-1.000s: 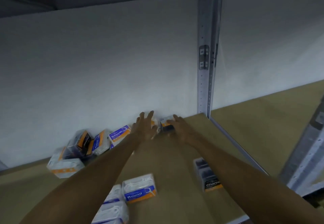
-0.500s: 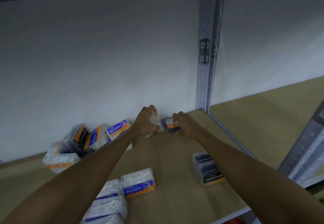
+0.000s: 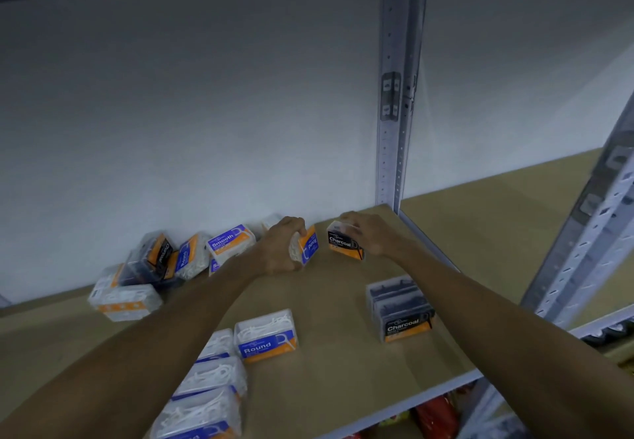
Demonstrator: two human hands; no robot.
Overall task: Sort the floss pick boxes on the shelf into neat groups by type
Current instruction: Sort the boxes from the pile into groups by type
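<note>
Both arms reach to the back of the tan shelf [image 3: 329,301]. My left hand [image 3: 279,248] grips a clear Round floss pick box [image 3: 307,244] with a blue and orange label, turned on its side. My right hand [image 3: 368,232] holds a black Charcoal box [image 3: 344,242], tilted and lifted near the wall. A neat Charcoal group [image 3: 401,308] stands at the right. Round boxes [image 3: 266,335] line up at the front centre. A jumbled pile with a Smooth box [image 3: 230,241] leans on the wall at the left.
A grey metal upright [image 3: 398,95] stands right behind the hands and divides this bay from the one to the right. A second slanted post [image 3: 590,232] rises at the front right. The white back wall closes the shelf. Coloured goods show on the shelf below.
Both hands closed on boxes at the back wall and drew them forward and up. The Round and Charcoal labels now face me.
</note>
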